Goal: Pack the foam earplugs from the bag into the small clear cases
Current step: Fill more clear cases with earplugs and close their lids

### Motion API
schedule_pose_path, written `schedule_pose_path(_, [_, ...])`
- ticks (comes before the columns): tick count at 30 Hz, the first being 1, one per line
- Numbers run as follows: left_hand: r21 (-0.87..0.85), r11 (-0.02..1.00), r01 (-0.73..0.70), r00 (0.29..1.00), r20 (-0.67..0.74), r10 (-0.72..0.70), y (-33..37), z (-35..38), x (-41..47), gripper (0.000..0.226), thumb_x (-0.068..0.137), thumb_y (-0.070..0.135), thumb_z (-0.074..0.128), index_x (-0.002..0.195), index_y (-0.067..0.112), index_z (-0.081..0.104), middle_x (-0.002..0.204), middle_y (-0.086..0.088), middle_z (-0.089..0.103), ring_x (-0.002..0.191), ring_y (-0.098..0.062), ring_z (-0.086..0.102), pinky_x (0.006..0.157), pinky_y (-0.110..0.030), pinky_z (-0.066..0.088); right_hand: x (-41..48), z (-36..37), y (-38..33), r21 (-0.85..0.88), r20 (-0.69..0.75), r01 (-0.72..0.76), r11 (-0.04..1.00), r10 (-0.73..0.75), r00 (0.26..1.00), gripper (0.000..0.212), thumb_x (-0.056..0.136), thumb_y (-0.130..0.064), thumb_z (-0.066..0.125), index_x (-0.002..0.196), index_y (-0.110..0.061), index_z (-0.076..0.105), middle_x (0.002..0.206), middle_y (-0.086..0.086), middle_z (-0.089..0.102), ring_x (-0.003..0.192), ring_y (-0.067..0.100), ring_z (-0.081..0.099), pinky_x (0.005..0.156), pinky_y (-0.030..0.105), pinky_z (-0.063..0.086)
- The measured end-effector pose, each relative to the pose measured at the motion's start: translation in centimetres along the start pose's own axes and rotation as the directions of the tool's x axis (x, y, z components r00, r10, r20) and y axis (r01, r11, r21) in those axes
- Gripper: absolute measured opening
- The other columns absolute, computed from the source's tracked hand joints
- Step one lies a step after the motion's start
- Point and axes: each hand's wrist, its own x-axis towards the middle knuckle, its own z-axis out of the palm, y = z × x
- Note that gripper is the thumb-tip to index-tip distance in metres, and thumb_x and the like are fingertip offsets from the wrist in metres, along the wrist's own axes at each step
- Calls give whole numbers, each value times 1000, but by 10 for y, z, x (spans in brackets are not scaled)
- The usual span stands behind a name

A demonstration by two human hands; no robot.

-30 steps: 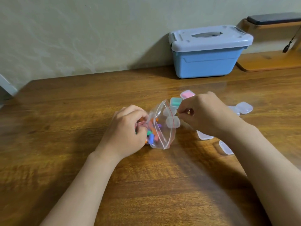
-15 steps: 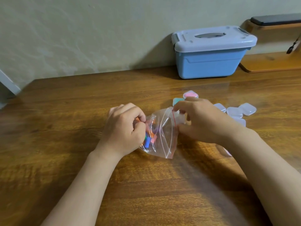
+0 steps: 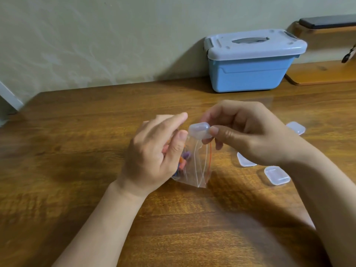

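A clear zip bag (image 3: 198, 166) with a red seal line lies on the wooden table (image 3: 77, 151), with several coloured foam earplugs (image 3: 184, 160) bunched at its left end. My right hand (image 3: 248, 133) pinches a small closed clear case (image 3: 199, 130) between thumb and fingers, lifted above the bag. My left hand (image 3: 154, 155) hovers over the bag's left end with its fingers loosely extended; its thumb tip is close to the case. Whether it touches the bag is hidden.
More small clear cases lie on the table to the right (image 3: 277, 175), (image 3: 245, 160), (image 3: 295, 127). A blue storage box with a grey lid (image 3: 252, 60) stands at the back by the wall. A wooden stand (image 3: 325, 72) is at the far right.
My right hand has picked up a clear case and raised it above the bag. My left hand has let go of the bag's earplug end and opened. The bag now lies flatter.
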Motion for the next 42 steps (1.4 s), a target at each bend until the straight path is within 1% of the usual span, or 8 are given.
schedule_pose_path(4, [-35,999,-18,999,48,20,4,2,-1,27,99,14,59,113,-6,70,107,-16,72,99,-20,68,82,-26,58,2,2,2,-34,8,18,999,-18,1000,16,94,-8,64,108,-10,69,93,4,73,85,20,70,75,40,60])
schedule_pose_path(11, [-75,997,17,997,80,-11,7,2,-3,22,87,11,78,103,-2,73,110,-14,73,105,-17,68,90,-18,54,5,14,5,19,-78,4,1000,-3,997,25,83,-9,75,107,-7,70,97,12,73,92,28,71,83,47,59])
schedule_pose_path(17, [-107,993,57,996,74,-49,6,0,-1,20,86,11,77,101,-2,73,103,-13,73,97,-17,69,80,-26,58,5,18,2,-95,-93,2,995,-11,996,34,80,-3,75,112,-12,69,99,0,72,95,17,70,86,39,59])
schedule_pose_path(21, [-115,988,108,994,-20,-111,6,1,0,14,95,7,62,100,-2,72,86,-8,73,79,-7,67,61,-23,54,5,20,3,-212,-101,51,976,-74,992,41,79,1,73,118,-12,67,100,-4,72,94,14,70,84,33,59])
schedule_pose_path(25, [-110,972,205,970,-111,-217,2,-1,0,18,97,6,59,112,-2,67,103,1,68,97,-3,66,73,-13,56,4,26,2,-182,-73,79,980,-93,993,40,85,1,70,122,-13,67,108,-8,72,99,11,70,87,25,57])
schedule_pose_path(29, [-95,974,204,971,-105,-213,2,2,1,19,100,6,55,114,0,67,104,2,66,98,-5,65,77,-12,54,4,24,2,-191,-42,46,980,-55,998,44,87,-1,71,126,-20,63,112,-10,69,99,10,70,86,29,59])
schedule_pose_path(36, [12,901,435,900,-41,-434,-16,-2,1,27,103,5,48,123,15,64,119,-2,65,110,-7,59,82,-4,48,2,12,-6,-78,-171,-57,995,43,984,15,84,8,68,85,-7,68,78,7,72,72,20,75,68,47,61])
schedule_pose_path(42, [75,863,500,866,-14,-500,-22,-9,3,29,96,-3,47,109,16,64,110,-5,60,99,-9,56,68,-1,44,4,15,-4,-316,32,-218,923,240,970,15,80,-3,75,80,-18,75,73,-8,75,71,4,72,75,30,58])
